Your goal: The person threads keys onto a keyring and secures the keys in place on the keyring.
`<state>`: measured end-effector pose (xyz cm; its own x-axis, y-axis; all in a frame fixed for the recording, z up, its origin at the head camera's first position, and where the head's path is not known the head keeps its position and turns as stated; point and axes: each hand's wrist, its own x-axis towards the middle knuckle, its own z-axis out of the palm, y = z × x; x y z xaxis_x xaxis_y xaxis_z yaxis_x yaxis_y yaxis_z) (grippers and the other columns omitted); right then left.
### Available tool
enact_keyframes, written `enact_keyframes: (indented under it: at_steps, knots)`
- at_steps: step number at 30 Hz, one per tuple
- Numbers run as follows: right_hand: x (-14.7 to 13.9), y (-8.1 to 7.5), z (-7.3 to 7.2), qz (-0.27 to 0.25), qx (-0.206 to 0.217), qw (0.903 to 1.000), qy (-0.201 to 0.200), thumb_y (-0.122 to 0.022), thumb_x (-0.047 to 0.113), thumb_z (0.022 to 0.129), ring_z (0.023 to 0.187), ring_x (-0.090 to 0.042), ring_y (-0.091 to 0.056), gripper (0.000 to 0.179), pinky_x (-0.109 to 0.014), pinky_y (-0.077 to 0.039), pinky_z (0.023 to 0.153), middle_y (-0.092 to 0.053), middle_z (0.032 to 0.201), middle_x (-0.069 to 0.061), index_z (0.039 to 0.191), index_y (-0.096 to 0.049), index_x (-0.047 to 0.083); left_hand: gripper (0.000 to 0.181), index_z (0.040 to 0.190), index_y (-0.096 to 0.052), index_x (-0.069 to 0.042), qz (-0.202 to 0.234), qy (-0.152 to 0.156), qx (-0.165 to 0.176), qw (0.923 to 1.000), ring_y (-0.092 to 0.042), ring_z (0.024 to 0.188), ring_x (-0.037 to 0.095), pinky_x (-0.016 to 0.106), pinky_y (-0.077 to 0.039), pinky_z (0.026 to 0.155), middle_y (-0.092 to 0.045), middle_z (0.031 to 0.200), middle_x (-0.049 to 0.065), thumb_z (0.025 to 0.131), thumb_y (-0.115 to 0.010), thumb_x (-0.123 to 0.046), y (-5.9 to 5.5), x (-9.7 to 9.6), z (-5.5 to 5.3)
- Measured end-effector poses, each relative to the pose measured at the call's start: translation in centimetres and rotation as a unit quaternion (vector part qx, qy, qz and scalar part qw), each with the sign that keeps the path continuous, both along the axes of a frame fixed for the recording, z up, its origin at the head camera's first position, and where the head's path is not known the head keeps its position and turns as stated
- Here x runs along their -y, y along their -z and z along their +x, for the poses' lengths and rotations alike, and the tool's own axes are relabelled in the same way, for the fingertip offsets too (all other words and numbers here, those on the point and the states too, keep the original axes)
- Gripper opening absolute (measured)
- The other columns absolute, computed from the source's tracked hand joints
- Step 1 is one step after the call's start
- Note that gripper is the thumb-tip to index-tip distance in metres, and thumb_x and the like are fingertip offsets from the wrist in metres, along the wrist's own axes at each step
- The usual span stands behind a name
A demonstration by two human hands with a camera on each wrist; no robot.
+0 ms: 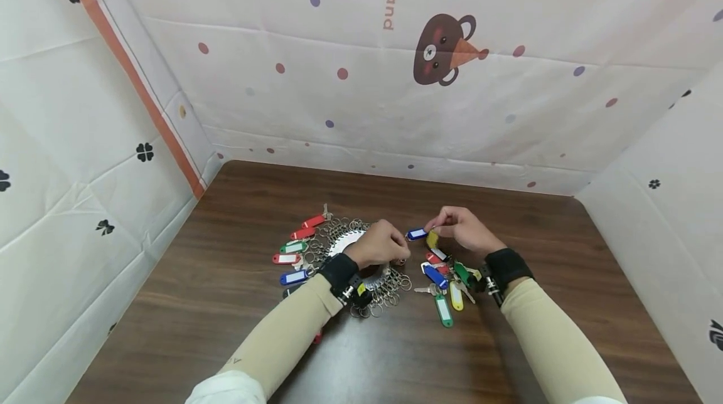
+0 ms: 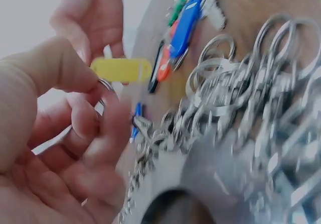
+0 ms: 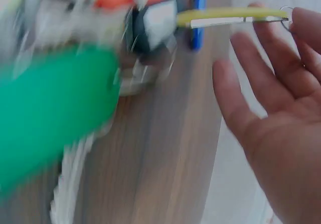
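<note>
My right hand [image 1: 463, 228] pinches the small ring of a yellow key tag [image 3: 220, 17], which hangs below the fingertips. To its left, my left hand [image 1: 385, 244] is over the right side of a round metal holder [image 1: 341, 242] fringed with clasps and rings. Its thumb and fingers pinch a metal key ring [image 2: 104, 89], seen in the left wrist view. A blue key tag [image 1: 417, 234] lies between the hands. Below the right hand sits a loose pile of keys with tags, among them a blue tag [image 1: 435, 276] and a green tag [image 1: 444, 310].
Along the holder's left side hang several tagged keys, including a red tag [image 1: 286, 259] and a blue tag [image 1: 294, 277]. All of this lies on a brown wooden table [image 1: 226, 303]. A patterned white cloth [image 1: 373, 103] rises behind it and at both sides.
</note>
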<state>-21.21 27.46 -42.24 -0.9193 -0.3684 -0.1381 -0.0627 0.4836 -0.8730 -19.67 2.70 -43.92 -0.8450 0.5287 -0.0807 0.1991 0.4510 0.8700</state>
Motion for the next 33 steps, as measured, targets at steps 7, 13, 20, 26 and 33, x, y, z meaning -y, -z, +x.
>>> enact_keyframes:
  at_steps: [7, 13, 20, 26, 33]
  knots:
    - [2.5, -0.4, 0.9, -0.037, 0.038, 0.9974, -0.048, -0.057, 0.000, 0.102, 0.092, -0.036, -0.071, 0.005, -0.040, -0.060, 0.078, -0.069, 0.103, -0.031, 0.099, -0.058, -0.005, 0.015, 0.098, -0.075, 0.015, 0.140, -0.023, 0.163, 0.9765, -0.077, 0.070, 0.019, 0.025, -0.061, 0.066, -0.078, 0.088, 0.025, 0.090, -0.070, 0.004, 0.7, 1.3, -0.4]
    - [3.6, -0.1, 1.2, 0.037, -0.005, 0.9968, -0.071, -0.064, 0.002, 0.097, 0.069, -0.017, -0.056, 0.005, -0.027, -0.049, 0.061, -0.064, 0.081, -0.010, 0.094, -0.064, -0.002, 0.017, 0.103, -0.071, 0.020, 0.200, -0.051, 0.233, 0.9504, -0.078, 0.071, 0.018, 0.033, -0.065, 0.075, -0.076, 0.098, 0.030, 0.090, -0.070, 0.009, 1.2, 1.4, -0.5]
    - [4.1, 0.3, 1.5, 0.049, -0.010, 0.9957, -0.078, -0.067, 0.001, 0.095, 0.067, -0.013, -0.053, 0.004, -0.023, -0.043, 0.057, -0.062, 0.078, -0.003, 0.090, -0.067, 0.000, 0.017, 0.104, -0.070, 0.017, 0.239, -0.088, 0.273, 0.9275, -0.077, 0.070, 0.017, 0.031, -0.065, 0.076, -0.077, 0.100, 0.030, 0.088, -0.070, 0.012, 1.8, 1.5, -0.6]
    - [4.6, 0.2, 1.9, 0.039, -0.011, 0.9960, -0.079, -0.068, 0.002, 0.095, 0.073, -0.015, -0.057, 0.004, -0.024, -0.049, 0.063, -0.068, 0.085, -0.008, 0.094, -0.070, -0.001, 0.020, 0.111, -0.069, 0.018, 0.246, -0.084, 0.293, 0.9199, -0.077, 0.072, 0.016, 0.028, -0.064, 0.077, -0.077, 0.100, 0.029, 0.092, -0.068, 0.009, 1.5, 1.7, -0.5]
    - [4.8, 0.3, 1.8, 0.032, -0.004, 0.9972, -0.067, -0.070, 0.002, 0.094, 0.076, -0.017, -0.060, 0.004, -0.025, -0.050, 0.067, -0.071, 0.090, -0.015, 0.096, -0.073, 0.000, 0.015, 0.105, -0.072, 0.014, 0.270, -0.084, 0.333, 0.8994, -0.077, 0.076, 0.017, 0.027, -0.064, 0.079, -0.078, 0.090, 0.016, 0.091, -0.069, 0.010, 1.5, 1.7, -0.8]
